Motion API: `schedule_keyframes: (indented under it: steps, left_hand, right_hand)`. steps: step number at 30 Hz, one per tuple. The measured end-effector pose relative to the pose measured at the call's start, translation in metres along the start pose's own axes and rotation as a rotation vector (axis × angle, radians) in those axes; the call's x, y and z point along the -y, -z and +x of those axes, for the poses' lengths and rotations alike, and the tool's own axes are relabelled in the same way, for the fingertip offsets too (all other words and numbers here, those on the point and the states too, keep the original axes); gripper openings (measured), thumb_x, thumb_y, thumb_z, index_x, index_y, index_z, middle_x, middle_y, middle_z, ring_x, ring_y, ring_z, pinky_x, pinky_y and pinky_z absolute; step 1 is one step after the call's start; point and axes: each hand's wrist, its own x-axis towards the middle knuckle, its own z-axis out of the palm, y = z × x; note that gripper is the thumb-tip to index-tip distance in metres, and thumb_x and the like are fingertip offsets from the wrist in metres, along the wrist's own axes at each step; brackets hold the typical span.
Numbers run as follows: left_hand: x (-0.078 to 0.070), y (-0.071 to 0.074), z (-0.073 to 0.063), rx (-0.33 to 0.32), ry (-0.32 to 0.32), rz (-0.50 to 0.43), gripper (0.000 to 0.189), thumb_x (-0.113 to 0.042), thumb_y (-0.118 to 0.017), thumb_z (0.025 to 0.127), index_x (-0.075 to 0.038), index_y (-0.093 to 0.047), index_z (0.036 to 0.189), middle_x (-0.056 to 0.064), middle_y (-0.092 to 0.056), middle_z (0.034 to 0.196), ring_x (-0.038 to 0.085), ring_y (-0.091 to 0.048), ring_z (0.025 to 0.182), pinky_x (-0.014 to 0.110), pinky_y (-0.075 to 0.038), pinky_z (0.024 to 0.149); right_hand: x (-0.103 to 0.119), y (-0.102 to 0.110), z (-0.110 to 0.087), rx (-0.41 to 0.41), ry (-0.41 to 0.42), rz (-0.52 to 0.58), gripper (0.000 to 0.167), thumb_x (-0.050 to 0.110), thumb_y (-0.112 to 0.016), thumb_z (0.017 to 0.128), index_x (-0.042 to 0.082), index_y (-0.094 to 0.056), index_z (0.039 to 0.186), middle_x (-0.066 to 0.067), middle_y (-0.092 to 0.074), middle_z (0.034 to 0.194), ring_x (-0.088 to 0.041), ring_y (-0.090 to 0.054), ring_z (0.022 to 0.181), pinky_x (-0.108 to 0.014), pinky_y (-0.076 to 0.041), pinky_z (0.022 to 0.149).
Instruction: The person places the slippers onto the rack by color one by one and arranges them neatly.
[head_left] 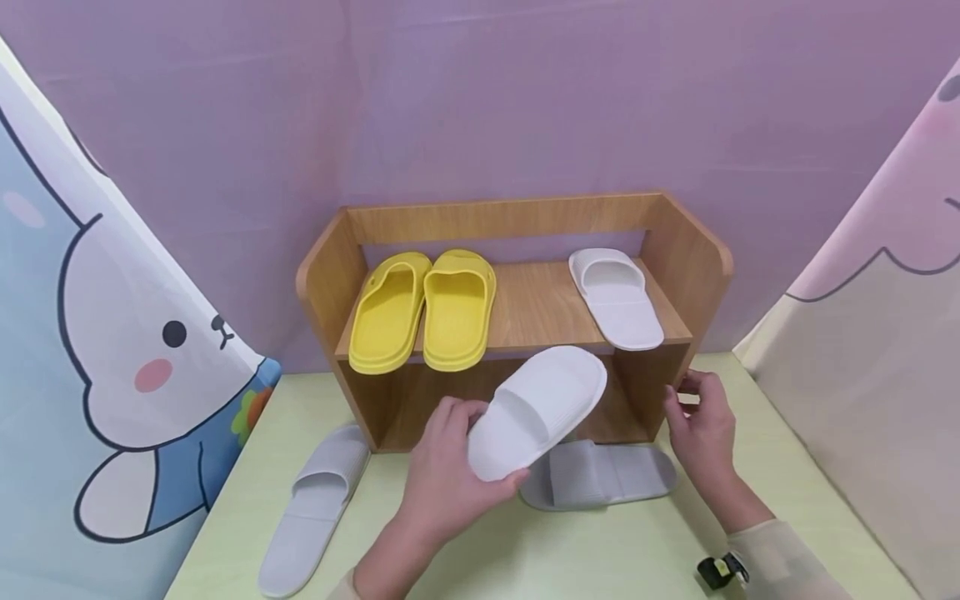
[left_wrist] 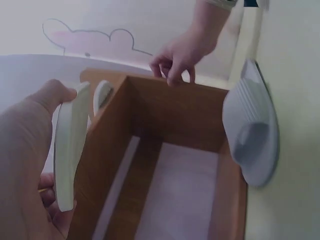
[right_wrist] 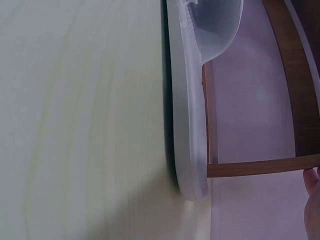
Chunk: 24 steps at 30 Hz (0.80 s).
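Observation:
My left hand (head_left: 450, 475) grips a white slipper (head_left: 551, 400) by its heel end, thumb on one side and fingers on the other. The slipper is tilted, its toe up to the right, in front of the upper shelf of a wooden shoe rack (head_left: 525, 304). In the left wrist view it shows edge-on. By the outer face of the rack's right side panel is my right hand (head_left: 705, 425), its fingers loosely bent and fingertips right at the wood. A second white slipper (head_left: 618, 304) lies on the upper shelf's right end.
Two yellow slippers (head_left: 457, 312) stand side by side on the upper shelf's left half. One grey slipper (head_left: 315, 508) lies left of the rack; another grey slipper (head_left: 630, 473) lies crosswise at its front. Printed curtains (head_left: 187, 400) hang at both sides of the pale green table (head_left: 585, 558).

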Motion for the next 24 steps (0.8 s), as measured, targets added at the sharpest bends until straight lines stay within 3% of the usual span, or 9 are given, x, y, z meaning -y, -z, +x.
schedule_keyframes:
  steps: [9,18,24]
  left_hand:
    - [-0.032,0.004,0.012,-0.118,-0.018,-0.015,0.086,-0.059,-0.097,0.064,-0.016,-0.064,0.132,-0.005,-0.058,0.116,0.012,-0.058,0.103,0.032,-0.054,0.070]
    - [-0.047,0.006,0.034,-0.226,-0.037,0.012,0.088,-0.060,-0.096,0.065,-0.012,-0.065,0.132,0.002,-0.059,0.116,0.019,-0.060,0.104,0.036,-0.057,0.069]
    - [-0.054,0.009,0.048,-0.281,-0.044,0.024,0.086,-0.058,-0.095,0.067,-0.010,-0.065,0.132,0.005,-0.058,0.116,0.022,-0.058,0.104,0.038,-0.060,0.074]
  right_hand:
    - [0.000,0.001,0.000,-0.001,0.007,-0.004,0.028,-0.011,-0.072,0.095,-0.011,-0.061,0.121,-0.022,-0.070,0.108,0.012,-0.057,0.103,-0.002,-0.051,0.078]
    - [-0.002,0.000,0.000,-0.001,0.017,-0.012,0.027,-0.011,-0.072,0.095,-0.011,-0.060,0.120,-0.022,-0.070,0.109,0.011,-0.056,0.104,-0.001,-0.050,0.078]
    - [-0.003,-0.001,0.000,0.002,0.002,-0.008,0.026,-0.010,-0.071,0.096,-0.011,-0.060,0.119,-0.021,-0.070,0.108,0.009,-0.057,0.103,-0.001,-0.050,0.078]
